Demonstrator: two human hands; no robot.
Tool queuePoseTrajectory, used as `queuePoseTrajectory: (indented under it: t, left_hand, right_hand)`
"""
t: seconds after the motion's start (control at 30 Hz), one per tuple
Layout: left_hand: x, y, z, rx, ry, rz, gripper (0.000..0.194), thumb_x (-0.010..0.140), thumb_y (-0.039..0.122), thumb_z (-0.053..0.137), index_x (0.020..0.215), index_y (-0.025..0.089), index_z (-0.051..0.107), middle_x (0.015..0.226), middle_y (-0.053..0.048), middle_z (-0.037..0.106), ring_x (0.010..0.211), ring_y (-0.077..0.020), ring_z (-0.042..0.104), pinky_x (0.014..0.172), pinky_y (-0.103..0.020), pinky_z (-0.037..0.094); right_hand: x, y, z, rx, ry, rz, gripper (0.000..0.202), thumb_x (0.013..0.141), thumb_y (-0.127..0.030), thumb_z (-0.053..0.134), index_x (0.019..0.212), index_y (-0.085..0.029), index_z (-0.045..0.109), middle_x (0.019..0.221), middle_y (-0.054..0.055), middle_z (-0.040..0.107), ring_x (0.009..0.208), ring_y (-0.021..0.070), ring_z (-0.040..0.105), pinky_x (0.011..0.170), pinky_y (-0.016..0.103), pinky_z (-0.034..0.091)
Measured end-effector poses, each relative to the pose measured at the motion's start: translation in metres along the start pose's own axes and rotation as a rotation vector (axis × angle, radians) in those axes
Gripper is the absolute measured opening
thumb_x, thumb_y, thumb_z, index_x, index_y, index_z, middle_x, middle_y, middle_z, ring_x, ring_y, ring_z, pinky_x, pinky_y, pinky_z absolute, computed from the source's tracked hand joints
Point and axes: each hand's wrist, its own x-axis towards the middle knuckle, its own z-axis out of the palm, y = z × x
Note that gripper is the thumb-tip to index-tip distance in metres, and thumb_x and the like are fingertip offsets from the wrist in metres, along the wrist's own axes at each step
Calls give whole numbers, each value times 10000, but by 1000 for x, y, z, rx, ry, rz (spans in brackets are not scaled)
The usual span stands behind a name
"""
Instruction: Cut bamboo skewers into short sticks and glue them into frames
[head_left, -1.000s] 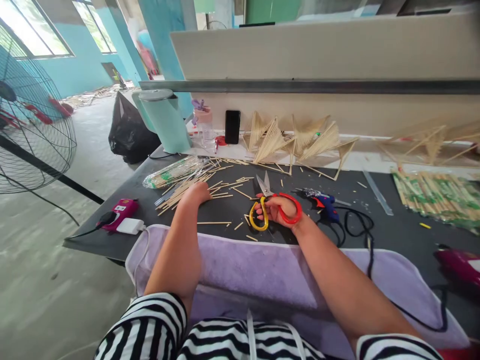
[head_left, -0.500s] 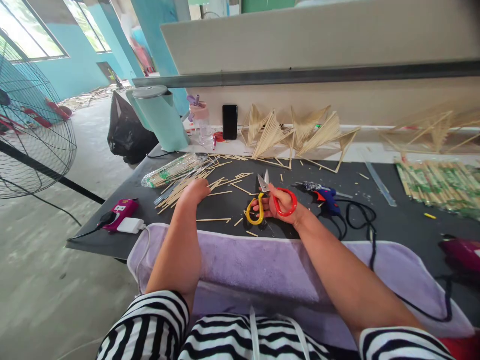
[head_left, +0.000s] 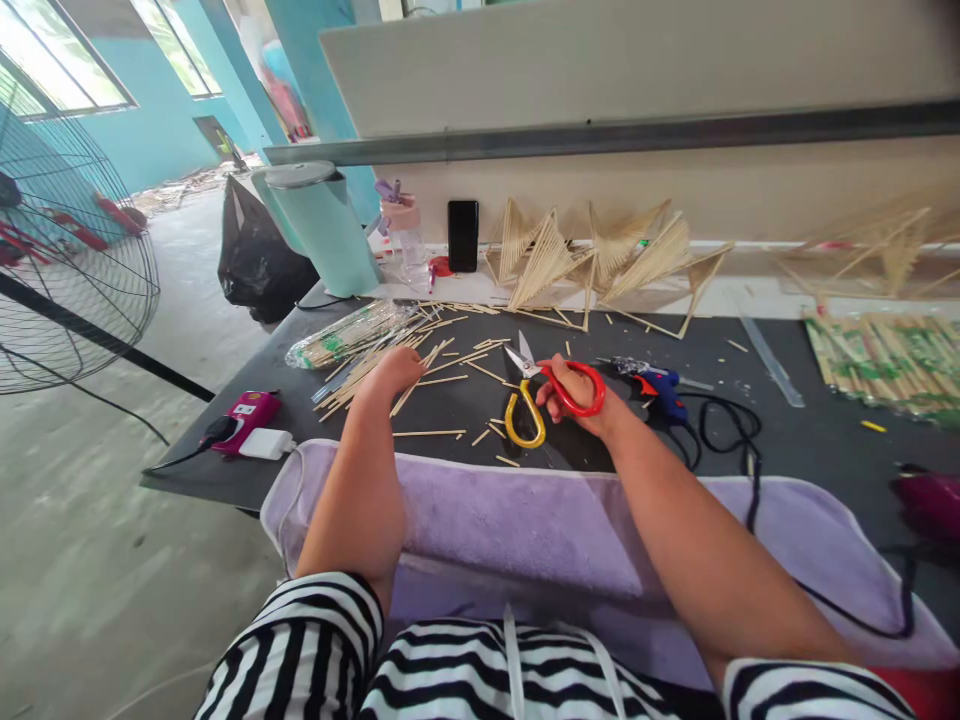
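My right hand (head_left: 574, 392) grips a pair of scissors (head_left: 527, 362) with one red and one yellow handle loop. Their blades are spread apart and point away from me, toward the upper left. My left hand (head_left: 399, 372) is curled over the loose thin wooden sticks (head_left: 352, 385). A pale wooden stick (head_left: 405, 396) slants past its fingertips and appears pinched there, though most of the fingers are hidden behind the hand. Short cut stick pieces (head_left: 495, 430) lie on the dark table between my hands.
A glue gun (head_left: 660, 385) with its black cord lies to the right. Behind stand stick-built frames (head_left: 551, 262), a phone (head_left: 463, 236), a bottle (head_left: 403, 235) and a kettle (head_left: 322, 235). Packed sticks (head_left: 892, 360) lie far right; a power adapter (head_left: 251, 410) sits left. A purple cloth (head_left: 495, 505) covers the near edge.
My right hand and the scissors have shifted slightly right, with the yellow loop swung further from the palm. By my left hand, a stick now slants where none showed before.
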Motion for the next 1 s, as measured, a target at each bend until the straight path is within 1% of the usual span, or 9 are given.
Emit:
queuePoseTrajectory:
  t: [0.1,0.2,0.33,0.4,0.47,0.67,0.77,0.9,1.0]
  left_hand:
    - [-2,1,0,-28,13,3,233,708,245,509,749,150,718,560,-30,602,545,-124,498,521,-225,341]
    - [-6,2,1,-61,38,20,248,714,270,489,738,159,709,542,-22,580,528,-124,480,514,-236,333]
    - [-4,1,6,-104,67,27,199,677,290,532,695,165,686,550,-14,581,523,-124,471,506,-245,316]
    - [0,0,8,-117,85,30,170,652,279,552,690,167,674,553,-9,576,533,-126,472,504,-247,308]
    - [3,-1,10,-118,92,38,159,633,260,559,704,167,667,563,-3,573,549,-126,471,509,-245,306]
    - [2,-2,10,-212,118,113,263,602,215,544,832,163,660,629,28,557,604,-108,444,529,-212,305]
    - [-2,-1,8,-290,72,162,280,597,207,520,827,173,677,587,41,507,571,-102,416,509,-212,290]
    - [-6,1,5,-347,4,127,326,606,226,524,878,183,699,529,53,454,513,-96,379,498,-221,276]
    - [-9,4,2,-343,-5,137,249,639,338,572,776,162,681,530,50,455,525,-93,372,519,-222,286]
  right_hand:
    - [1,-4,-2,156,-49,1,345,920,-458,427,1153,-204,440,732,49,686,504,121,600,490,248,524]
    - [1,-3,0,178,-36,-76,371,919,-454,430,1223,-248,377,735,25,683,528,125,604,503,251,517]
    - [-5,-2,2,-65,0,-283,416,876,-534,466,1155,-226,450,636,-7,638,401,97,496,381,198,385]
    - [-9,-6,-3,-208,-43,-315,441,857,-528,505,1154,-203,489,632,-3,631,404,85,479,382,189,351]
    - [-13,-12,-11,-265,-121,-275,477,853,-497,528,1214,-186,495,674,15,646,454,92,509,422,197,375]
    - [-18,-20,-38,-213,-299,-92,594,823,-332,581,1374,-178,418,767,46,686,514,111,546,461,219,403]
    - [-17,-20,-43,-232,-307,-65,558,818,-296,579,1349,-172,460,765,44,683,505,100,535,459,213,404]
    - [-11,-13,-43,-302,-274,-16,496,779,-215,584,1274,-188,556,689,2,647,481,86,519,452,201,411]
    - [-8,-8,-42,-436,-342,32,634,730,-121,533,1349,-252,486,633,-29,641,455,87,520,432,189,397]
